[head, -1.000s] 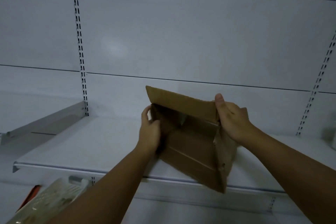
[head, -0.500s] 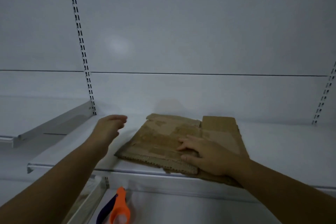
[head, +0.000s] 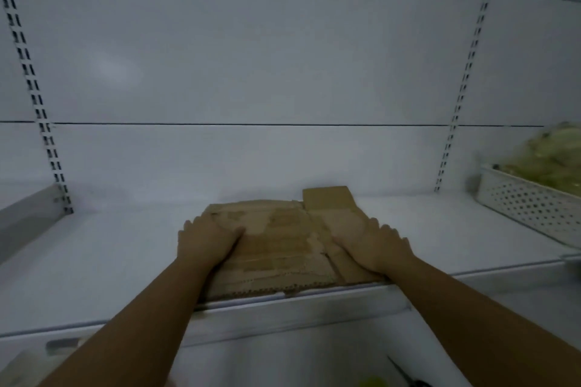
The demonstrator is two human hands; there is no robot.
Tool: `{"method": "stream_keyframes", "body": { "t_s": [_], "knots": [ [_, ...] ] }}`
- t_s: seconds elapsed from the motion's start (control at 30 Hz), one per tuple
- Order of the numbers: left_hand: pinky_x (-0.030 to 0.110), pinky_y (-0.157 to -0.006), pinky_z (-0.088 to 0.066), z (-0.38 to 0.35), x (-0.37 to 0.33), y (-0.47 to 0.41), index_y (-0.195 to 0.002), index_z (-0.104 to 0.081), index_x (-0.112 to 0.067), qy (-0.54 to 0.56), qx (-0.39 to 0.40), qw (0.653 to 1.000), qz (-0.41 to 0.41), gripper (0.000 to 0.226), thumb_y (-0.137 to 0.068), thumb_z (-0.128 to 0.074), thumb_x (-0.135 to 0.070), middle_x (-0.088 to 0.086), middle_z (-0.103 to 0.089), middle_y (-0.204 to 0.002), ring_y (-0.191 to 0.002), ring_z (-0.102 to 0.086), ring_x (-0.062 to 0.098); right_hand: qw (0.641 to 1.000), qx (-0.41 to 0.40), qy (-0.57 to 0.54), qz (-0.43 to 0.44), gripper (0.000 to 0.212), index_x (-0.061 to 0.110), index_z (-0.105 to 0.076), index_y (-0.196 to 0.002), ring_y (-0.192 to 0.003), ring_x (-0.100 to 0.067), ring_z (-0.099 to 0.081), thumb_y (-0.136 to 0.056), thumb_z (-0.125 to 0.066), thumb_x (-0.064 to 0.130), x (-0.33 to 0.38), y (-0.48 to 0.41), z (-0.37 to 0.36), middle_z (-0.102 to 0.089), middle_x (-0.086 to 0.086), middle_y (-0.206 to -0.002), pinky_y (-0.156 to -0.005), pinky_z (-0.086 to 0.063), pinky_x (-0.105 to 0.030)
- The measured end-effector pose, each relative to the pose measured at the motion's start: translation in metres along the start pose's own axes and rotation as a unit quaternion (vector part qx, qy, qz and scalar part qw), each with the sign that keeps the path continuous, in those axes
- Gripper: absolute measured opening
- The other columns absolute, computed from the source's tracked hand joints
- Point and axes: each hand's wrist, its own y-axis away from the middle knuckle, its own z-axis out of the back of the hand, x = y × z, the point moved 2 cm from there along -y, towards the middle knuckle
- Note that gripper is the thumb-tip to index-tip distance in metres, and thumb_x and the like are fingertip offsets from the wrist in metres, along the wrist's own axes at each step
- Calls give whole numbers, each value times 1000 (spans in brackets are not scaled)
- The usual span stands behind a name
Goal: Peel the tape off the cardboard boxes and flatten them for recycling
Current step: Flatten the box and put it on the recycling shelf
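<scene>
Cardboard box (head: 283,248), collapsed into a flat sheet, lies on the white metal shelf (head: 110,261) with its ragged near edge right at the front lip. The left hand (head: 209,240) and right hand (head: 374,245) both rest palm-down on it, one toward each side. Their fingers are spread and uncurled, so they press rather than grip.

The painted shelf looks slick. With nothing pinching the sheet, an uneven push could probably skate it over the lip and drop it to the level below.

The face between the hands is patchy and torn. In this dim, soft view I cannot tell whether any tape remains, and missed strips would go into recycling with it.

Beyond the fingers a small flap (head: 327,198) juts from the far edge. No hand holds it down, so it seems the likeliest part to spring up once the pressure lifts.

Farther right, a perforated white basket (head: 528,210) stands well apart, at risk only from a wide sideways sweep.
</scene>
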Motion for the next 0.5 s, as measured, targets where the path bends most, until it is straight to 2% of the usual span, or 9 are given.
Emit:
{"method": "stream_keyframes", "body": {
  "t_s": [0.03,0.1,0.2,0.27,0.33,0.4,0.43,0.5],
  "knots": [
    [49,-110,-22,0,2,1,-138,-34,-10,-21,-9,999,41,85,-74,-47,-64,16,-36,-145,-135,-24,37,1000,-22,-10,2,113,13,-20,-145,-133,-33,-33,-63,-32,90,2,1,1,-33,-15,-147,-110,-23,-47],
    [52,-113,-12,1,4,4,-139,-33,-8,-51,7,994,96,92,-71,-43,-69,16,-26,-150,-141,-9,35,995,-77,-65,22,92,11,-39,-133,-120,-30,-46,-72,-41,79,3,4,4,-46,-14,-135,-101,-35,-41],
    [49,-110,-20,4,5,5,-128,-49,-10,-26,19,996,83,81,-73,-44,-70,15,-46,-138,-134,-26,35,980,-123,-147,51,63,7,-50,-118,-107,-29,-54,-81,-53,58,2,13,13,-56,-15,-122,-87,-44,-34],
    [47,-102,-35,12,5,9,-120,-54,-4,90,17,992,83,77,-72,-54,-65,19,-56,-124,-119,-45,38,969,-119,-209,48,66,5,-46,-123,-108,-29,-54,-79,-61,53,-4,18,20,-53,-14,-124,-85,-45,-32],
    [42,-75,-49,27,-2,17,-105,-59,0,246,16,967,67,60,-73,-66,-50,21,-64,-103,-89,-60,36,959,-87,-266,43,71,7,-44,-126,-106,-26,-55,-74,-68,50,-15,23,32,-50,-12,-125,-79,-43,-28],
    [35,-58,-51,45,-20,26,-88,-64,2,317,44,947,33,40,-76,-70,-36,21,-69,-84,-69,-65,33,945,-59,-317,55,50,14,-52,-107,-89,-18,-57,-73,-71,45,-33,26,54,-58,-9,-119,-74,-48,-27],
    [34,-55,-51,53,-34,29,-86,-66,2,334,56,941,20,36,-76,-71,-32,20,-70,-79,-67,-66,33,935,-51,-347,60,41,15,-53,-100,-83,-15,-57,-75,-70,43,-44,27,70,-61,-9,-115,-74,-51,-29],
    [35,-54,-52,66,-70,38,-90,-66,-1,371,66,926,1,36,-73,-74,-32,19,-70,-79,-70,-67,36,921,-56,-380,70,47,12,-50,-108,-89,-17,-58,-77,-68,42,-72,32,107,-60,-8,-116,-77,-51,-31]
  ]
}}
